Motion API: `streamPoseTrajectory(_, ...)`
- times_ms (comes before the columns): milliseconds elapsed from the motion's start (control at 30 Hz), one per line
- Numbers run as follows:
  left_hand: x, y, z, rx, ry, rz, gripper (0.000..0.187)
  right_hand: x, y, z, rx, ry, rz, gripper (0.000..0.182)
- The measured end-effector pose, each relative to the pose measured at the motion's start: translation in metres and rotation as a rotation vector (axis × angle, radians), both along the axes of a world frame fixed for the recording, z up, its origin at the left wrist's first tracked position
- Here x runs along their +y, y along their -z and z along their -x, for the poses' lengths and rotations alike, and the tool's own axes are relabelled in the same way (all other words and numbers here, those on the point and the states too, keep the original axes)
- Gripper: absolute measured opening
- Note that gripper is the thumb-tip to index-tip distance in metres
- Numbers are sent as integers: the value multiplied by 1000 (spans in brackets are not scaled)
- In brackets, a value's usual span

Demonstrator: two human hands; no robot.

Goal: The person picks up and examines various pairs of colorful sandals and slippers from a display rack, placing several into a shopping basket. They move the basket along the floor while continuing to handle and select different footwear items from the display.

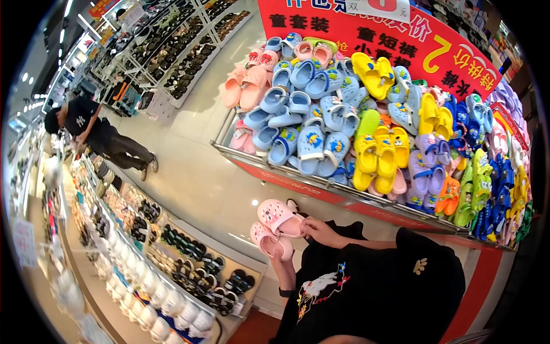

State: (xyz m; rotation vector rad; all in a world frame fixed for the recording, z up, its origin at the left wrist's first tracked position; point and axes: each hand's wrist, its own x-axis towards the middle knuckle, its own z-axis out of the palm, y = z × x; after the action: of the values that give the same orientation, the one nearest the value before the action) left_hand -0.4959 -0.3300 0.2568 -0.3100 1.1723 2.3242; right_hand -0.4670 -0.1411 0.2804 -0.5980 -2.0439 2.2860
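A pair of pink children's clogs [277, 218] with small decorations on top is held in front of my black shirt. My left hand [281, 259], with a dark band at the wrist, is closed around the lower clog from beneath. The fingers of my right hand [321, 230] grip the heel end of the upper clog. The two clogs lie side by side and touch, with their toes pointing away from me to the left.
A display bin [312, 184] heaped with blue, yellow, pink and purple clogs stands ahead to the right, under a red sign [344, 26]. Low racks [189, 258] of sandals run along the left. A person [97, 129] in dark clothes stands farther off on the tiled floor [192, 135].
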Motion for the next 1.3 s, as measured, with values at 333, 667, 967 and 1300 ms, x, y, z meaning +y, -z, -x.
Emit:
streamPoseTrajectory(333,49,-72,255,331,202,300,52,51,-51,201,238,220,137,26)
streamPoseTrajectory(667,223,-120,431,740,540,328,47,153,-92,304,348,620,17,18)
streamPoseTrajectory(967,396,-125,613,683,1060,195,35,255,-97,430,173,868,98,17)
streamPoseTrajectory(1300,560,-5,740,1330,1145,594,39,327,-83,486,-42,1055,-126,26)
